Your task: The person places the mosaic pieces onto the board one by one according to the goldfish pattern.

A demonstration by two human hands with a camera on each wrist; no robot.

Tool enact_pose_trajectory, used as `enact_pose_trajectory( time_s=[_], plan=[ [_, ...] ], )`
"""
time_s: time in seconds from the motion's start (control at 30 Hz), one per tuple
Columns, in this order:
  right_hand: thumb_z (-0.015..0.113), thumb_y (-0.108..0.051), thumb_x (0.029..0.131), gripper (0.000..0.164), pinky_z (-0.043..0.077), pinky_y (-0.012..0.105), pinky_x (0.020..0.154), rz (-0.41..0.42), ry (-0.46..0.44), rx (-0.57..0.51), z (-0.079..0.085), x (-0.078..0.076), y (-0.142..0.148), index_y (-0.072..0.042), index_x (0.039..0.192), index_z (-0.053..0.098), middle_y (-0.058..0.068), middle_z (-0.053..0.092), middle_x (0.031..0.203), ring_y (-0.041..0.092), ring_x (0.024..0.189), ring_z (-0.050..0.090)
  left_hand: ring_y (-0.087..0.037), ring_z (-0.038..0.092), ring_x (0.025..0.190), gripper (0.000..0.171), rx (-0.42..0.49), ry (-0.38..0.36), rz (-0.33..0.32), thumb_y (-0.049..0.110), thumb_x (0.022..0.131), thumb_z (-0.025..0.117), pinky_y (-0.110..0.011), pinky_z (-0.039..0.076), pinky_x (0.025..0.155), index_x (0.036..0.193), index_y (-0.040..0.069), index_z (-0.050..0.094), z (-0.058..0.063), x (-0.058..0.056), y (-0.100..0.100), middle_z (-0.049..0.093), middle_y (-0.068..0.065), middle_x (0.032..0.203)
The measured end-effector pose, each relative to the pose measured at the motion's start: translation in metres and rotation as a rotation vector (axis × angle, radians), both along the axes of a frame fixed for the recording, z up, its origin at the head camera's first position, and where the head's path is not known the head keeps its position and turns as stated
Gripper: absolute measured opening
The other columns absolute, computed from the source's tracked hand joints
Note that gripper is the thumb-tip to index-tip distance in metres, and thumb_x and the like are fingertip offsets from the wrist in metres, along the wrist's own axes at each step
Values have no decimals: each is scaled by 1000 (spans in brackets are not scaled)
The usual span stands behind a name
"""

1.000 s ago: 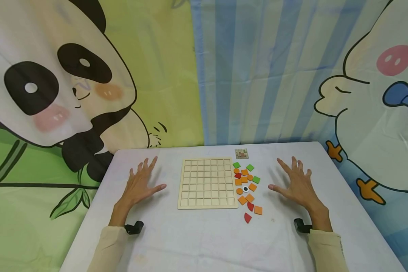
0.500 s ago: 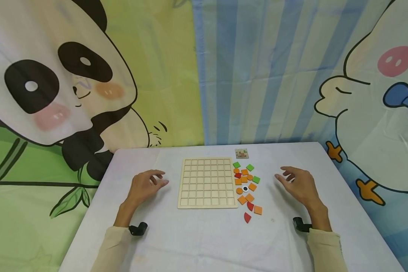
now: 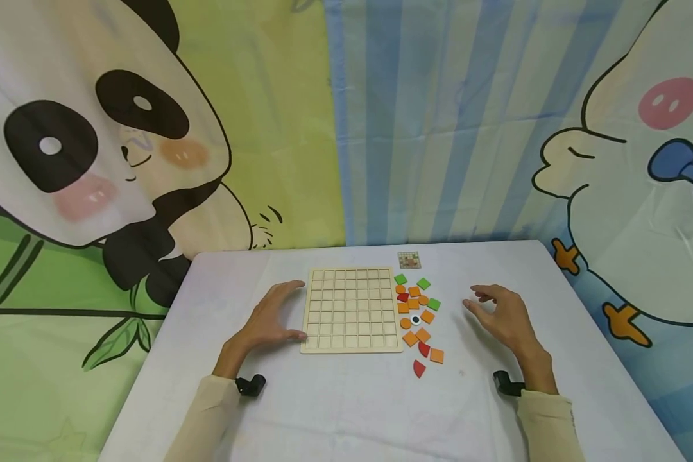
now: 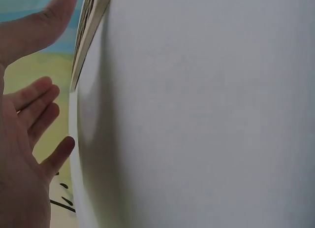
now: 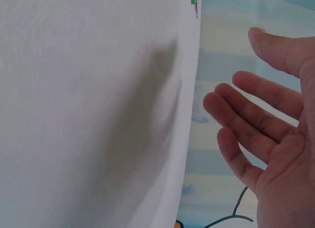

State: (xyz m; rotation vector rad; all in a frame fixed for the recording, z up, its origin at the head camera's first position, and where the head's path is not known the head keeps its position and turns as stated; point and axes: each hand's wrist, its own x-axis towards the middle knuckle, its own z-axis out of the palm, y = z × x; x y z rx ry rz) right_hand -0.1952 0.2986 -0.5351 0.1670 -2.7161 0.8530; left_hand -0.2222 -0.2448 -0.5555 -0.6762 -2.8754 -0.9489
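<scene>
A light wooden grid board (image 3: 351, 312) lies flat on the white table. My left hand (image 3: 265, 318) is at the board's left edge with thumb and fingers spread apart; whether the thumb touches the rim I cannot tell. In the left wrist view, the left hand (image 4: 24, 134) has its fingers extended beside the board's edge (image 4: 91, 38). My right hand (image 3: 505, 319) hovers over the table, right of the loose pieces, holding nothing. Its fingers are loosely bent in the right wrist view, where the right hand (image 5: 275, 134) stands above its own shadow.
Right of the board lie several orange squares (image 3: 436, 356), orange discs (image 3: 405, 324), green pieces (image 3: 434, 304), red pieces (image 3: 419, 369) and a black-and-white disc (image 3: 416, 320). A small patterned card (image 3: 409, 260) lies behind them. Printed curtains (image 3: 439, 128) hang behind the table.
My left hand has moved right to the board's left edge, its thumb and fingers parting again. The right hand's spread fingers have relaxed into a loose bend. Board and pieces stay put.
</scene>
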Motion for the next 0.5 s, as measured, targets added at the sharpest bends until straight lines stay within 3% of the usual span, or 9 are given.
enact_pose_trajectory(
  time_s=[0.2,0.5],
  plan=[
    [85,-20,96,42,57,64,95,17,43,-53,-1,1,-2,-1,132,76,23,79,121,42,105,74,-34,42,159,134,-32,13,-50,46,54,109,-62,35,130,167,15,45,-8,-11,0,50,-4,171],
    [84,-19,96,43,57,65,97,31,11,-52,-2,1,-8,0,134,75,23,80,120,41,104,75,-39,38,160,140,-56,-24,-70,44,49,111,-71,36,126,168,13,45,-3,-6,2,44,-7,175]
  ],
)
